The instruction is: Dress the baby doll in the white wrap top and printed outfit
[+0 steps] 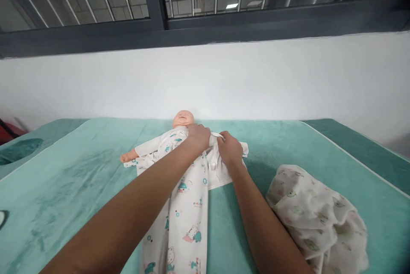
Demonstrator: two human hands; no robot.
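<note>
A baby doll (183,117) lies on its back, its head toward the wall. It wears a white long-sleeved top, with a white printed baby garment (192,205) spread over and under it, long legs reaching toward me. One bare doll hand (128,156) sticks out on the left. My left hand (199,135) is closed over the doll's shoulder and upper arm on the right side; its fingertips are partly hidden. Beside it, my right hand (230,149) pinches the edge of the garment's open side between thumb and fingers. The doll's other hand cannot be seen.
A crumpled white printed cloth (315,218) lies at the right, by my right forearm. Everything rests on a green plush cover (83,188). Behind stand a white wall (205,79) and a dark window frame (262,22). A red object (9,132) shows at far left.
</note>
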